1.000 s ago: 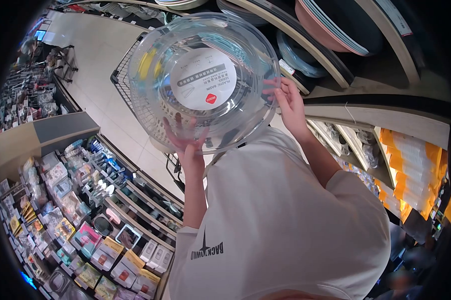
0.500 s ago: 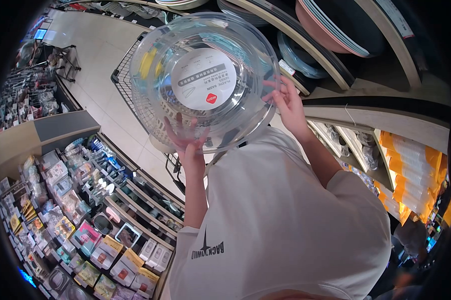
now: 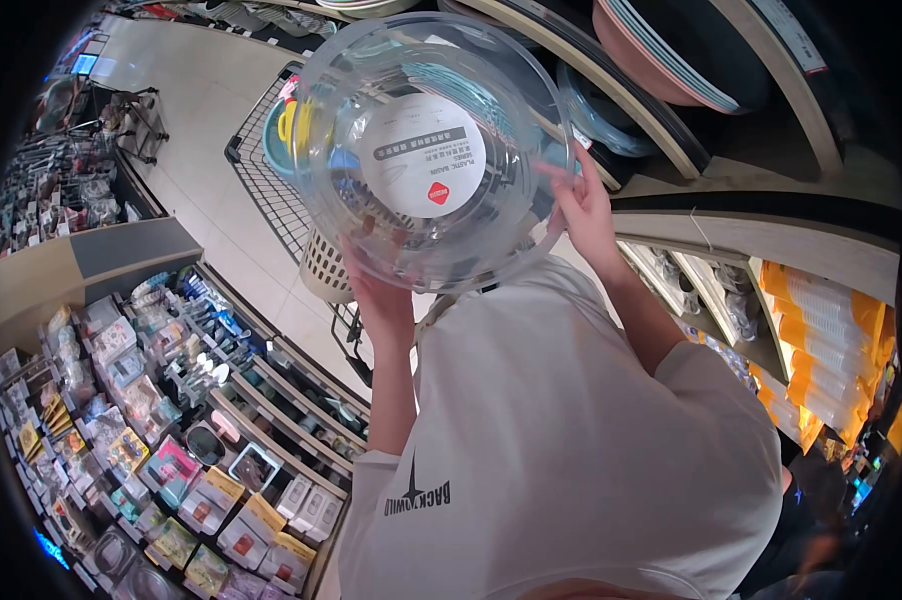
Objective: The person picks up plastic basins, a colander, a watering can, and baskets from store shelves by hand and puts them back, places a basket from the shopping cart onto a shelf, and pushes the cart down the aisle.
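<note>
While L hand (image 3: pixel 379 295) clasps clr. plastic basin (image 3: pixel 433 232), R hand (image 3: pixel 586 212) grips its R edge; wire shopping cart (image 3: pixel 279 212) beyond grip, to L.

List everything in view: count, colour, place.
Basin: one, clear, between both hands.
Label: one, white, on basin.
Cart: one, dark, beyond basin.
Perforated basket: one, beige, at cart.
Round container: one, teal, in cart.
Basin stack: one, pink outermost, upper right.
Packaged goods: many, mixed, lower left.
Packs: several, orange and clear, right.
Floor: one, pale, upper left.
Shirt: one, pale grey, lower centre.
Left hand: one, bare, basin's lower left.
Right hand: one, bare, basin's right rim.
</note>
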### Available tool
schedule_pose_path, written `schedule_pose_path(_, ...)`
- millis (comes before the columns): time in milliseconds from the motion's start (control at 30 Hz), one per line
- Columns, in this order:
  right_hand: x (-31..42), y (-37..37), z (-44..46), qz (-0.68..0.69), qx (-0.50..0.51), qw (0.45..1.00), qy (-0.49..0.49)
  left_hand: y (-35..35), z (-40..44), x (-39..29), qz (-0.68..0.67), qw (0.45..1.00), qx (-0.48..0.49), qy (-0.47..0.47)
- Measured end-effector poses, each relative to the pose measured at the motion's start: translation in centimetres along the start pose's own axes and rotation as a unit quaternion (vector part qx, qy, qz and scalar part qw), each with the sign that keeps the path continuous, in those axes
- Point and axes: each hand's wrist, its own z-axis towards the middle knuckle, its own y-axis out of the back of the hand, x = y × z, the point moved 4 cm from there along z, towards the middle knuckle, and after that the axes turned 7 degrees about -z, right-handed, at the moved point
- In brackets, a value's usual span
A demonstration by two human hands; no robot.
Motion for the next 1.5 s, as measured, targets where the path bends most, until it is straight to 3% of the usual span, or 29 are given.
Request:
schedule_pose_path(67, -0.5, 0.5, -0.1, 0.003, -0.007, 1.0, -0.01, -0.6, -0.3, -0.2, 0.138, 0.986, -0.085, 0.041)
schedule_pose_path(300, -1.3, 1.4, 0.0, 0.006, 0.022, 0.999, -0.046, -0.4, -1.4, 0.7, 0.15, 0.986, -0.066, 0.022)
schedule_pose_path(367, -1.2, 0.9, 0.3, 0.018, 0.048, 0.996, -0.066, -0.2, -1.6, 0.7, 0.189, 0.982, -0.011, -0.005)
schedule_pose_path(400, -1.1, 0.3, 0.2, 0.087, 0.041, 0.986, -0.135, -0.7, -1.6, 0.5, 0.188, 0.982, -0.015, -0.01)
schedule_pose_path(433, -1.2, -0.2, 0.1, 0.154, 0.033, 0.966, -0.204, -1.9, -1.7, 0.5, 0.184, 0.981, 0.053, -0.038)
schedule_pose_path(467, -1.8, 0.1, 0.1, 0.152, 0.038, 0.966, -0.205, -3.2, -1.8, 0.4, 0.181, 0.974, 0.122, -0.065)
schedule_pose_path(533, -4.3, 0.9, -0.5, 0.246, 0.169, 0.927, -0.226, -4.5, -1.8, 0.1, 0.185, 0.973, 0.126, -0.06)
schedule_pose_path(633, -8.4, 1.9, -0.2, 0.307, 0.19, 0.879, -0.312, -6.1, -1.8, -0.1, 0.236, 0.955, 0.166, -0.067)
schedule_pose_path(767, -9.2, 2.2, -0.2, 0.32, 0.182, 0.874, -0.316, -6.3, -1.8, 0.1, 0.262, 0.948, 0.167, -0.062)
schedule_pose_path(867, -6.7, 1.2, -0.1, 0.243, 0.17, 0.907, -0.299, -4.6, -1.7, 0.8, 0.235, 0.962, 0.132, -0.046)
schedule_pose_path(933, -4.4, 0.3, 0.3, 0.178, 0.005, 0.962, -0.209, -3.8, -1.5, 1.4, 0.207, 0.973, 0.1, -0.029)
schedule_pose_path(967, -5.0, 1.1, 0.5, 0.179, 0.0, 0.962, -0.208, -3.7, -1.3, 1.3, 0.198, 0.976, 0.079, -0.04)
schedule_pose_path(1000, -5.0, 1.9, 1.1, 0.119, 0.023, 0.982, -0.148, -3.4, -1.1, 1.3, 0.189, 0.979, 0.057, -0.051)
schedule_pose_path(1033, -5.0, 2.4, 1.5, 0.058, 0.046, 0.993, -0.087, -2.8, -1.0, 1.7, 0.204, 0.978, 0.042, -0.024)
schedule_pose_path(1067, -5.4, 2.9, 1.4, 0.058, 0.042, 0.994, -0.086, -2.8, -1.0, 2.1, 0.204, 0.978, 0.046, -0.023)
schedule_pose_path(1133, -3.5, 3.3, 0.9, -0.036, 0.018, 0.997, -0.073, -2.8, -0.9, 3.4, 0.21, 0.971, -0.06, 0.093)
schedule_pose_path(1200, -3.6, 4.1, 0.6, -0.033, 0.013, 0.997, -0.071, -2.4, -0.7, 4.2, 0.223, 0.967, -0.054, 0.108)
schedule_pose_path(1267, -3.8, 4.5, 0.0, -0.03, 0.008, 0.997, -0.068, -1.4, -0.2, 5.4, 0.124, 0.98, -0.064, 0.142)
schedule_pose_path(1333, -4.6, 4.6, -0.8, 0.173, 0.016, 0.973, -0.149, -1.7, 0.2, 6.3, 0.117, 0.982, -0.051, 0.14)
schedule_pose_path(1433, -4.9, 5.3, -2.1, 0.243, 0.085, 0.945, -0.201, -2.6, 1.0, 7.9, 0.13, 0.982, -0.027, 0.137)
schedule_pose_path(1500, -4.7, 6.0, -2.6, 0.238, 0.062, 0.951, -0.188, -3.2, 1.8, 8.5, 0.148, 0.98, -0.014, 0.136)
